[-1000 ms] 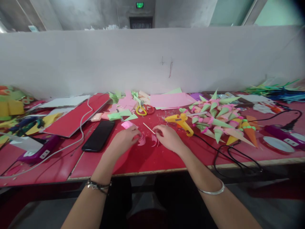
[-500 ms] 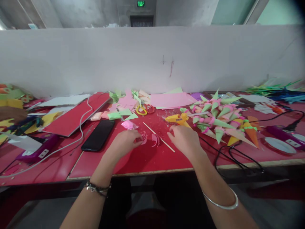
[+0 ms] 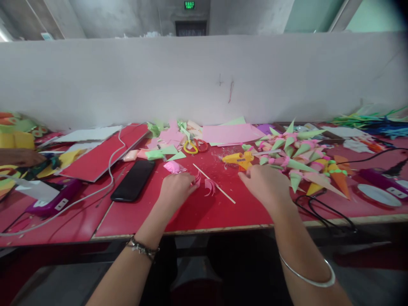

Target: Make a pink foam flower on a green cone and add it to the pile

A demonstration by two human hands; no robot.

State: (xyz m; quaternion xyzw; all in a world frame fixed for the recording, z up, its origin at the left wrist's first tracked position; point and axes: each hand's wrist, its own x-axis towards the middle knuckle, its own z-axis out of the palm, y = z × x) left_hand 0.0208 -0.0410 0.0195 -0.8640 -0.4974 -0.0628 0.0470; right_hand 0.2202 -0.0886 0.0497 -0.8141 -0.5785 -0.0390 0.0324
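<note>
My left hand (image 3: 177, 189) is closed, and its fingertips pinch a curled, fringed piece of pink paper (image 3: 198, 179). A second curled pink paper piece (image 3: 210, 186) lies just to the right, touching a thin wooden stick (image 3: 227, 194) set slantwise on the red table. My right hand (image 3: 268, 185) is at the handle of a yellow glue gun (image 3: 238, 160), its fingers curled round the handle and mostly hidden behind the hand. The gun still rests on the tabletop, nozzle to the left. A small pink packet (image 3: 174, 167) lies behind my left hand.
A black phone (image 3: 133, 180) lies left; scissors (image 3: 190, 147) and pink paper sheets (image 3: 232, 134) lie behind. Green and pink paper cones (image 3: 299, 151) crowd the right, above a black cable (image 3: 318, 210). Purple power strips (image 3: 60, 199) sit at both sides. Another person's hand (image 3: 22, 157) shows far left.
My right hand has moved right and closed round the glue gun's handle. My left hand has shifted slightly right with the pink paper piece.
</note>
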